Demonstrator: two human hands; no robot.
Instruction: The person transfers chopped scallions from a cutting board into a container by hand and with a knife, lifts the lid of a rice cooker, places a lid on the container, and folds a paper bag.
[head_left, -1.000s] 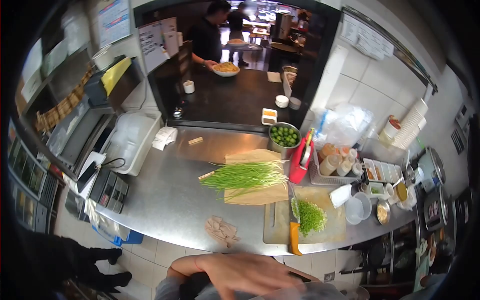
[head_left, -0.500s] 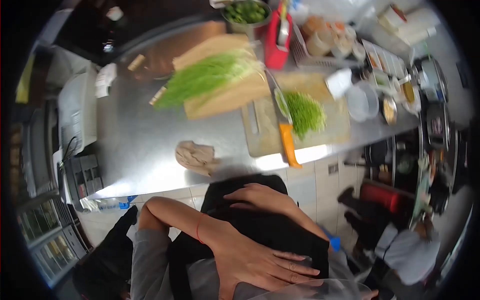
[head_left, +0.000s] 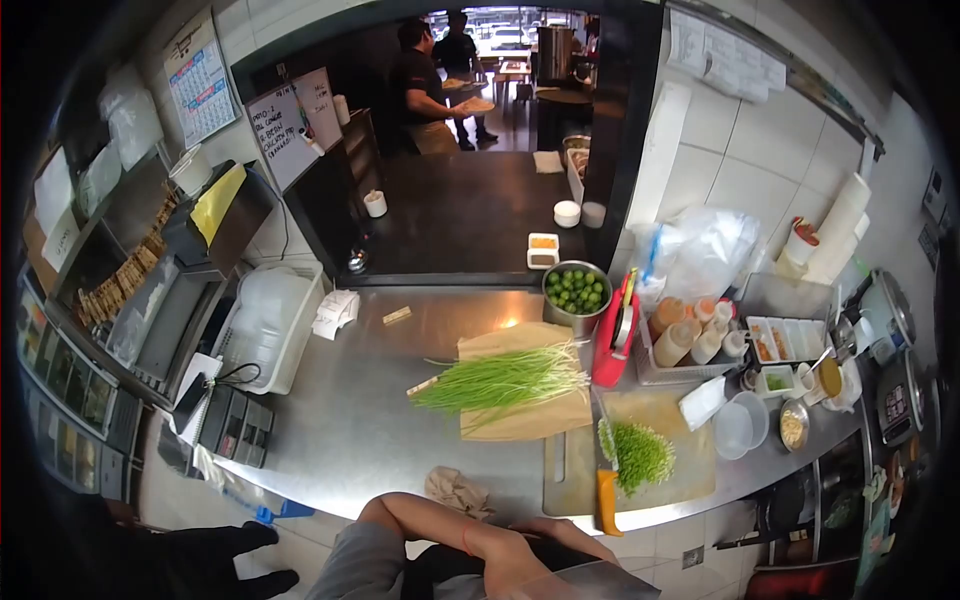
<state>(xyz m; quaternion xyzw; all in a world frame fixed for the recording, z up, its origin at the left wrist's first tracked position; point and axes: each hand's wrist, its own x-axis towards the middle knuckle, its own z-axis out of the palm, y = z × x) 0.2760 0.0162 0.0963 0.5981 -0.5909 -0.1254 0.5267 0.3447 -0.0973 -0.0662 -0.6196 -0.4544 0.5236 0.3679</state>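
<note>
Left hand (head_left: 515, 570) and right hand (head_left: 548, 526) sit close together before an apron (head_left: 432, 567), grip impossible to tell; just beyond lies a rag (head_left: 458, 491), to their right a knife (head_left: 608, 500) and chopped greens (head_left: 643, 458), farther ahead green stalks (head_left: 508, 380).

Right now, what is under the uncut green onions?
Brown paper lies under most of the green onions; their left tips extend over the steel counter. Anything else beneath the bunch or paper is hidden.

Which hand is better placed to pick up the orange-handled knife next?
Probably the right hand: it looks nearer the orange knife handle, which juts past the near edge of the cutting board. The left hand lies lower in view, farther off.
</note>
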